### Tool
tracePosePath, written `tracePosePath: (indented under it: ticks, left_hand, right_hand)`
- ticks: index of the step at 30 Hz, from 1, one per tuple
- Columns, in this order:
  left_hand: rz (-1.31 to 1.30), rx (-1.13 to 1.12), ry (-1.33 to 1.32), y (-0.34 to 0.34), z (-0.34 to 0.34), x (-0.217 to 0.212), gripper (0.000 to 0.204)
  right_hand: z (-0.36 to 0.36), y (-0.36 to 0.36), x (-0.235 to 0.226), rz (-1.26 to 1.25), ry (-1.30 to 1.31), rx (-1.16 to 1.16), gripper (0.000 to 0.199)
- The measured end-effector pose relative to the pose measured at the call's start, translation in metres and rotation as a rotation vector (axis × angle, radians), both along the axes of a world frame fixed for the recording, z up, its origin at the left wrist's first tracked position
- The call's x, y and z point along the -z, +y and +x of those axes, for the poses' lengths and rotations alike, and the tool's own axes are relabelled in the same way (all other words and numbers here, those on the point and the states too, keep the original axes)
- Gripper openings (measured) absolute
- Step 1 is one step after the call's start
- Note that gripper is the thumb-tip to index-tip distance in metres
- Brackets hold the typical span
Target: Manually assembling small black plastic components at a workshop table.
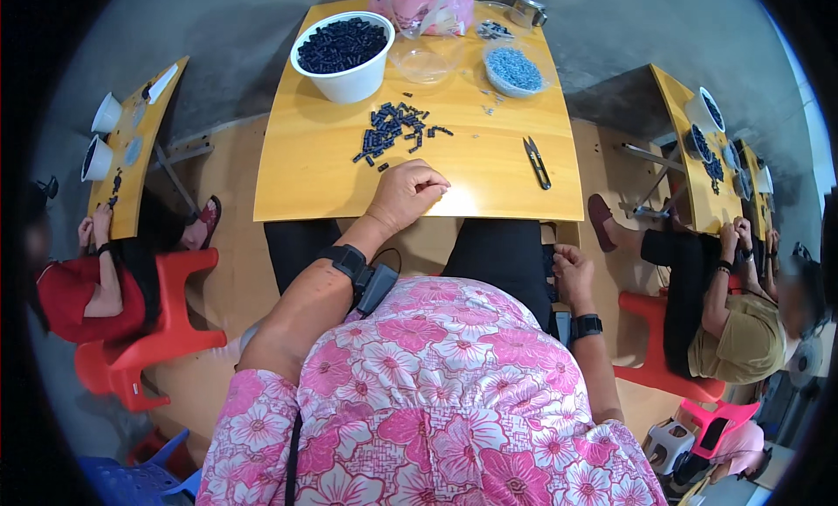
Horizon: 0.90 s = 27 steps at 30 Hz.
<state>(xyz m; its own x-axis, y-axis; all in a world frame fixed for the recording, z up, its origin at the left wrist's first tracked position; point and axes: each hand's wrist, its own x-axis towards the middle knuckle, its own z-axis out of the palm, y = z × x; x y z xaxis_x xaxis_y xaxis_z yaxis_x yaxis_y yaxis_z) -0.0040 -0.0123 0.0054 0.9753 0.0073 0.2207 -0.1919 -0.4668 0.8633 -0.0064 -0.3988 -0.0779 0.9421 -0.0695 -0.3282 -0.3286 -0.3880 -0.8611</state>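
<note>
"What surrounds the worktop (506,170)?"
"A grey wall (236,39) beyond its far edge, tan floor (240,270) below."
"Other furniture?"
"A yellow table (157,120) past its left edge, a red stool (183,283) nearby; another yellow table (676,104) past its right edge."
"Light?"
"White glare (452,197) at its near edge."

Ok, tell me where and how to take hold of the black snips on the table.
Grip the snips by their black handle arms, probably best with the right hand, coming from the near edge of the table. They lie flat, handle end toward the wearer and the pointed blades facing away, so this approach should keep the hand clear of the tips.
</note>
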Motion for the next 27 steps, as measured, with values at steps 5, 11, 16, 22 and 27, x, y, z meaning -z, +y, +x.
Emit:
tracePosePath:
  ticks: [5,11,16,22,27]
  left_hand:
    - [-0.03,0.002,-0.012,0.0,0.001,0.002,0.007]
    - [-0.052,-0.006,-0.034,0.002,0.001,0.006,0.007]
    - [-0.078,0.015,-0.023,0.002,0.001,0.005,0.007]
    - [-0.04,0.015,0.032,0.003,0.002,0.004,0.009]
    - [-0.035,0.013,0.006,0.004,0.003,0.005,0.008]
  right_hand:
    - [0.015,0.016,-0.012,0.057,-0.055,-0.004,0.017]
    - [0.011,0.035,-0.039,0.0,-0.082,-0.018,0.018]
    - [0.012,0.04,-0.05,0.006,-0.189,0.029,0.014]
    - [0.021,0.063,-0.068,-0.011,-0.425,-0.076,0.011]
    - [0.027,0.077,-0.08,-0.158,-0.661,-0.227,0.011]
